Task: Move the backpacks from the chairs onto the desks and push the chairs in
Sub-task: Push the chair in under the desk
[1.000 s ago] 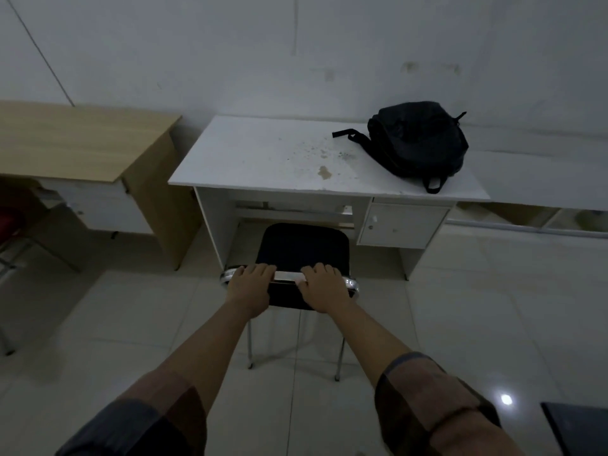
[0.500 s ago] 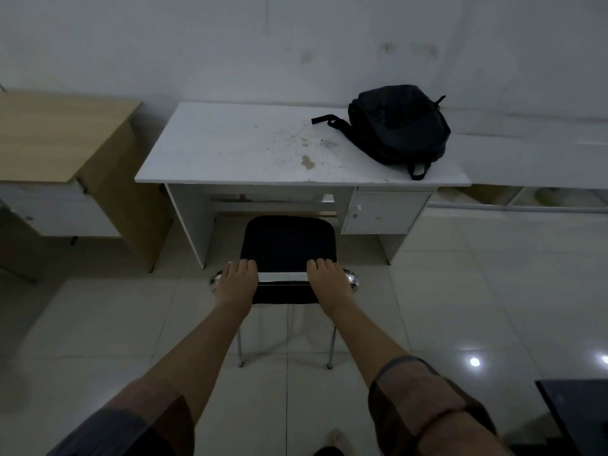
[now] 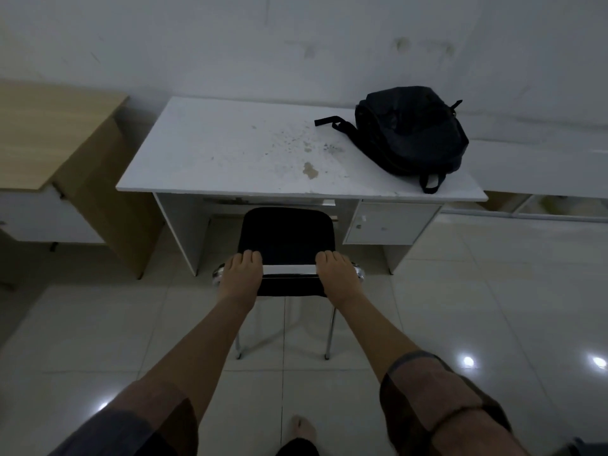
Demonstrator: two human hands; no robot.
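The backpack [image 3: 413, 134] already lies on the right end of the white desk [image 3: 230, 153], its bottom loop hanging just over the front edge and one strap trailing left across the top, so for this desk your lifting half looks done. What is left here is the chair [image 3: 285, 236]: its black seat faces the knee opening, front edge just at the desk's front line, but most of the seat and both visible legs stand out on the tiled floor [image 3: 460, 307], so I would call the push begun and not finished. Your left hand [image 3: 240, 274] and right hand [image 3: 339, 274] each sit on the chrome top rail of the backrest, one toward each end, fingers curled forward over it and a bare stretch of rail between them; whether the thumbs wrap underneath you cannot tell from this angle. Both arms reach out nearly straight. The opening looks wide enough, with the drawer unit to the right of the seat. To the left a wooden desk [image 3: 49, 126] shows no backpack on the part in view, and no chair of its own is visible, so whether more remains there cannot be judged.
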